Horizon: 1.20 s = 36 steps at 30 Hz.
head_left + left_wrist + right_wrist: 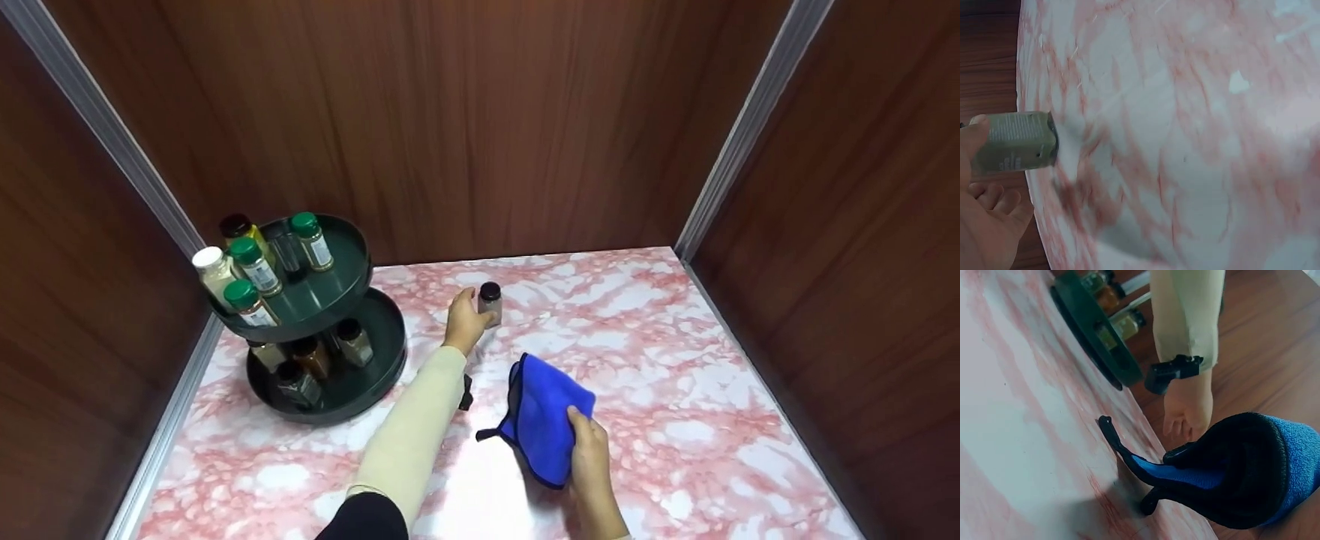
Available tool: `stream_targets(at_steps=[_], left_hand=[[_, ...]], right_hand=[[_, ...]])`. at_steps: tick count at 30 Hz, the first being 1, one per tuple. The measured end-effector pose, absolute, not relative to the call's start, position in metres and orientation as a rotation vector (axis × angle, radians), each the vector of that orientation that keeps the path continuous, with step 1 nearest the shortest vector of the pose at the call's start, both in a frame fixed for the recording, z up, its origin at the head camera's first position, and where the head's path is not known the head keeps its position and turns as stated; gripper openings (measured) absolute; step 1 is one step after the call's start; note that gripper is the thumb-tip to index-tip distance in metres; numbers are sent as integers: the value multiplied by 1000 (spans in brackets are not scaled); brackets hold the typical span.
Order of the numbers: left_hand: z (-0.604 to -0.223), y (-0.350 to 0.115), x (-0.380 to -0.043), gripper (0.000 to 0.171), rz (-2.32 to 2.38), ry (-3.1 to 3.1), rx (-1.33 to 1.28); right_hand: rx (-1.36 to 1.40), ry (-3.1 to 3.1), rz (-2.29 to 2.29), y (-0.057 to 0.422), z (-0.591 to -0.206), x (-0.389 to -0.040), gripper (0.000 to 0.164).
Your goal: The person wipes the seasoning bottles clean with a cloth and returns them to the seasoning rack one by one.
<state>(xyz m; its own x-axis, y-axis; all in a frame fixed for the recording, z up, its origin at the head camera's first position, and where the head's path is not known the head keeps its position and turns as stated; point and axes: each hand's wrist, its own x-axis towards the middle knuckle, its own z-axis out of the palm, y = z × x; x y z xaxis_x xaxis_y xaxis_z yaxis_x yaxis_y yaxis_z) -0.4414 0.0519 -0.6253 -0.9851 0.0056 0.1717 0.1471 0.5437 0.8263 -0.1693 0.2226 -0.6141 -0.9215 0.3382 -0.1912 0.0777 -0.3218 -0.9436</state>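
A small spice jar with a black cap (490,292) stands toward the back of the marbled tabletop. My left hand (466,322) is at its left side, thumb against the jar. In the left wrist view the thumb overlaps the jar (1019,140), whose label carries small print, and the other fingertips (1009,198) show apart from its lower edge. My right hand (590,450) grips a folded blue cloth with black edging (551,420) over the front of the table. In the right wrist view the cloth (1300,455) bulges open at its dark fold, and black loops hang from it.
A dark green two-tier round rack (337,289) stands on the left. Its upper tier bears several jars, such as a green-capped jar (311,240) and a white-capped jar (216,274); darker jars (354,343) sit below. Wood-grain panels (450,135) enclose the table (660,360).
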Motion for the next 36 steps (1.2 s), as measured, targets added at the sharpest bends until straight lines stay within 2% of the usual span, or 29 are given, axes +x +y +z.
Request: stream_targets(at_steps=[12, 16, 29, 36], left_hand=[[-628, 48, -443, 39, -1564, -2461, -174], [-627, 46, -440, 34, -1585, -2455, -183], [-623, 43, -420, 34, -1488, -2543, -385], [-612, 32, -402, 39, -1510, -2535, -456]], right_hand=[[-517, -1704, 2382, 217, -613, -171, 36], [-512, -1719, 2392, 216, -614, -172, 37], [-510, -1714, 2385, 221, -610, -174, 38], [-523, -1715, 2327, 228, -606, -177, 37]])
